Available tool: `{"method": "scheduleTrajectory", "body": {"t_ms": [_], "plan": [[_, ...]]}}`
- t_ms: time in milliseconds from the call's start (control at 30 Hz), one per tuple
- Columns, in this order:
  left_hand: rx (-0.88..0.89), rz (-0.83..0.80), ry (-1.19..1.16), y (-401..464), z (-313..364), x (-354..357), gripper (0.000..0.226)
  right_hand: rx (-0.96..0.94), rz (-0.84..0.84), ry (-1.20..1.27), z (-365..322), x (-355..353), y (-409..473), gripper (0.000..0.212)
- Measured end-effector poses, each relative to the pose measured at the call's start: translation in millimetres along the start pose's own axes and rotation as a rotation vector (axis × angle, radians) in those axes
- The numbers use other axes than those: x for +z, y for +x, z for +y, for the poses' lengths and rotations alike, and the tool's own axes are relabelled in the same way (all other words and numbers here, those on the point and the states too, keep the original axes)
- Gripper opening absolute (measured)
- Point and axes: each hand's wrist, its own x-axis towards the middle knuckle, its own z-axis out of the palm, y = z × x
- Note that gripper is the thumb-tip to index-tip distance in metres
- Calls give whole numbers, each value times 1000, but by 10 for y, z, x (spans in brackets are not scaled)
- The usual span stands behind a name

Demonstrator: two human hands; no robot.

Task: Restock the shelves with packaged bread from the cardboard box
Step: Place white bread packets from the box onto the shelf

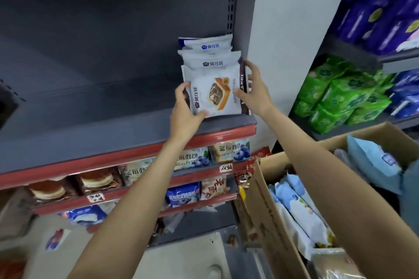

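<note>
A white bread packet (214,93) with a picture of a brown toast slice stands at the right end of the grey shelf (90,124). My left hand (186,111) grips its lower left corner, thumb on the front. My right hand (254,90) holds its dark right edge between fingers and thumb. Two more white packets (210,54) of the same brand stand behind it against the shelf's back. The open cardboard box (267,206) sits at the lower right, holding several light blue and white bread packets (299,206).
Most of the grey shelf left of the packets is bare. Lower red-edged shelves (136,190) hold blueberry bread and cake packets. A second rack at the right carries green packs (344,97) and purple packs (385,7). A white wall lies between the racks.
</note>
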Motion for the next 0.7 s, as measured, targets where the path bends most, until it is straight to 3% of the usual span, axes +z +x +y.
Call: {"method": "scheduleTrajectory", "body": {"t_ms": [167,267,400,533,600,700], "plan": [[31,-113,130,-82,-32,55,81,119,-56,-42,107,-84,-172,75],[78,-2,241,-171,-39,35,81,97,-70,-34,126,-130,-312,82],[204,102,321,-375,148,2,60,40,12,-77,79,-228,-573,66],[290,-90,98,-661,359,79,29,-112,135,-147,17,-397,-1051,37],[338,-229,-29,-802,444,148,24,-139,149,-185,47,-507,-1331,24],[420,-416,-63,-976,485,318,21,-63,71,-302,211,-705,-1773,26]]}}
